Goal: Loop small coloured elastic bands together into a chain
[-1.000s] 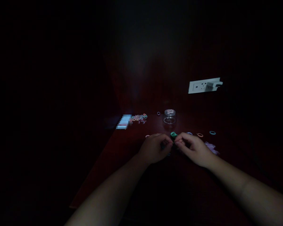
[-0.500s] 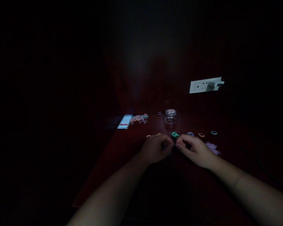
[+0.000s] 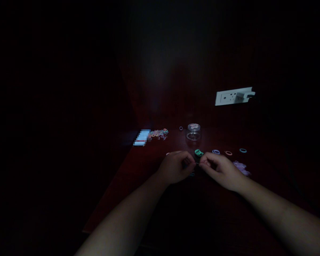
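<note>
Head view: your left hand [image 3: 177, 166] is closed in a pinch, thumb against forefinger, gripping one end of a thin band [image 3: 197, 163]. Your right hand [image 3: 221, 172] is closed in a matching pinch on the other end. The band spans the narrow gap between your fingertips, roughly level, over the dark red table [image 3: 128, 174]; its colour is too faint to certify. Your two hands are near each other but apart.

Just beyond your fingertips lies a bunch of green bands [image 3: 198, 153]. To the right of it, in a loose row, are purple rings [image 3: 216, 152], an orange ring [image 3: 228, 153] and a blue ring [image 3: 243, 150]. A pile of light purple bands [image 3: 241, 168] lies beside your right wrist. A pink band [image 3: 168, 154] shows in part at the far edge of your left hand, and some teal bands [image 3: 192, 174] lie partly hidden beside it.

Farther back, a clear jar [image 3: 193, 135] stands upright with its lid on. A small ring [image 3: 181, 128] lies to its left. Beyond that is a heap of mixed bands [image 3: 159, 134], next to a lit rectangle [image 3: 142, 137] obscured by pixelation. On the wall, a white socket panel [image 3: 226, 97] carries a plug [image 3: 247, 95] at its right end.
</note>
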Available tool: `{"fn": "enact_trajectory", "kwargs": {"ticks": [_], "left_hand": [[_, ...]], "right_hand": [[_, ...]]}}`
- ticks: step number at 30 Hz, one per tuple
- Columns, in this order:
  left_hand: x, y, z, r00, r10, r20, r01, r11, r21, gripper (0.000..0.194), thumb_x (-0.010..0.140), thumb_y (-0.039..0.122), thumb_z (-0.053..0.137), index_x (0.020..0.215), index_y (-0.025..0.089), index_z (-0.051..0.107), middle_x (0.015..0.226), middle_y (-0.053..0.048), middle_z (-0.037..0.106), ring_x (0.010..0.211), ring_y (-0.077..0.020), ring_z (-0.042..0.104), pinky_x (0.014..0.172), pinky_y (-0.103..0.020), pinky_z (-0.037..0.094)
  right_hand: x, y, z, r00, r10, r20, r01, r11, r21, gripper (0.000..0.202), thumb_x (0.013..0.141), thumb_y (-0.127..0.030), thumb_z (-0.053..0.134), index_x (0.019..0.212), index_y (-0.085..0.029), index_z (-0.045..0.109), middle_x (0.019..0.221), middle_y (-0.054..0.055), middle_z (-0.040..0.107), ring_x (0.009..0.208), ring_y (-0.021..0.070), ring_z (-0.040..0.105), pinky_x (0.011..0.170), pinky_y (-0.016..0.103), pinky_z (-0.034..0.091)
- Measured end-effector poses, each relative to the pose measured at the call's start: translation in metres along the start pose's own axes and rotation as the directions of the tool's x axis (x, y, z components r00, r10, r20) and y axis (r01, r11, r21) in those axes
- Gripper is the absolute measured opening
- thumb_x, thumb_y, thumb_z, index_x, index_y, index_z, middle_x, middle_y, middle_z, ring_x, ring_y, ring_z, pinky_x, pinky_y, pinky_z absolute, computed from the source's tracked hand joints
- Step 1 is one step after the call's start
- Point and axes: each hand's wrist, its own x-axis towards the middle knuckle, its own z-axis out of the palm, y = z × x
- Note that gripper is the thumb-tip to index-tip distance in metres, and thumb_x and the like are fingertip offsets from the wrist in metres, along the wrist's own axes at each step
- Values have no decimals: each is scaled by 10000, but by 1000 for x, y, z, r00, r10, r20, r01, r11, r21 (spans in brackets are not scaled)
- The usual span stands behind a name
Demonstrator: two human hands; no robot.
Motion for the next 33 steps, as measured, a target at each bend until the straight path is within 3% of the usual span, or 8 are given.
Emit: {"fn": "enact_trajectory", "kwargs": {"ticks": [21, 33], "left_hand": [[-1, -5, -6, 997, 32, 64, -33, 999, 7, 61, 811, 202, 591, 830, 178, 643, 783, -15, 664, 691, -121, 611, 656, -247, 481], [-2, -11, -11, 994, 80, 72, -74, 994, -78, 61, 787, 160, 597, 836, 163, 633, 767, -9, 639, 666, -105, 594, 632, -226, 464]], "right_hand": [[0, 2, 1, 1000, 1, 15, -1, 1000, 8, 123, 897, -251, 515, 792, -196, 549, 651, -28, 462, 591, 120, 429, 537, 245, 378], [2, -1, 2, 1000, 6, 16, -6, 1000, -3, 124, 881, -221, 521, 762, -188, 536, 650, -26, 462, 591, 116, 423, 541, 243, 362]]}}
